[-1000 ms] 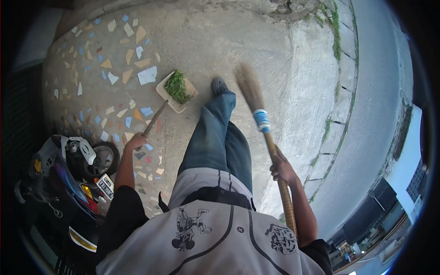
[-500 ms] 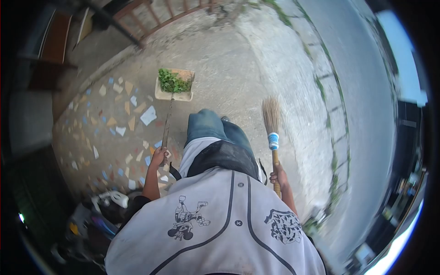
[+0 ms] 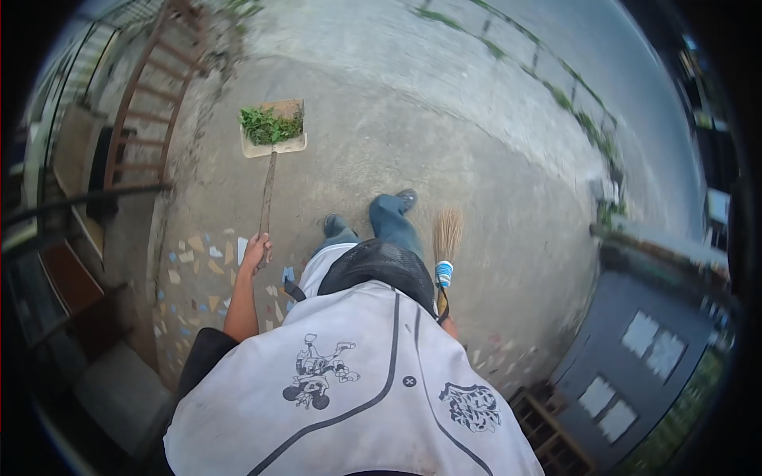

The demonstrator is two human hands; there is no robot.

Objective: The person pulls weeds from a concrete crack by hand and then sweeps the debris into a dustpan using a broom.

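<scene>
From the head camera, looking straight down the person's white printed shirt, the left hand point(image 3: 255, 251) is wrapped tight around the end of a long wooden handle point(image 3: 267, 190), fingers curled closed on it with the arm held out to the side. That handle runs forward to a pale dustpan point(image 3: 274, 127) held out ahead over the bare concrete, its tray carrying a heap of green leaves point(image 3: 268, 125) with a patch of brown dirt behind them. On the other side, the right hand point(image 3: 449, 324) is almost wholly hidden behind the shirt's edge; only a sliver shows at the broom's stick, so I cannot tell how its fingers are set, though the broom point(image 3: 446, 246) stands just above it. The broom's straw bristles point forward and fan out beside the right leg, with a blue and white binding point(image 3: 444, 274) below them. Under the left arm the ground point(image 3: 444, 151) is set with coloured tile chips point(image 3: 202, 270), and a rust-red railing point(image 3: 155, 103) stands off to the left.
</scene>
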